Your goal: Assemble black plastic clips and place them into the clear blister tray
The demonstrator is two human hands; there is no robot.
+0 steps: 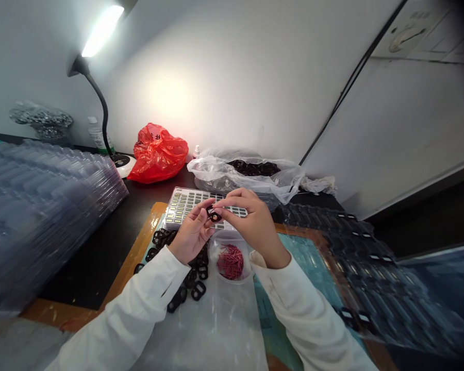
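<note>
Between my two hands is a small black plastic frame [215, 216] with a round opening. My left hand [192, 234] grips its left side between thumb and fingers. From the right, my right hand [253, 219] pinches at the frame's upper edge; whether a tiny part sits in those fingertips I cannot make out. Just below the hands stands a clear round tub [212, 257] of thin dark-red strips [231, 262]. Several more black frames [198, 290] lie loose left of the tub. Behind the hands is a white tray [178, 198] with rows of small rectangular pieces.
Stacked clear plastic trays [54, 206] rise at the left. A lamp [104, 108], a red bag [156, 154] and a clear bag of black parts [251, 170] stand along the wall. Ribbed clear trays [386, 288] holding a few black pieces lie at the right.
</note>
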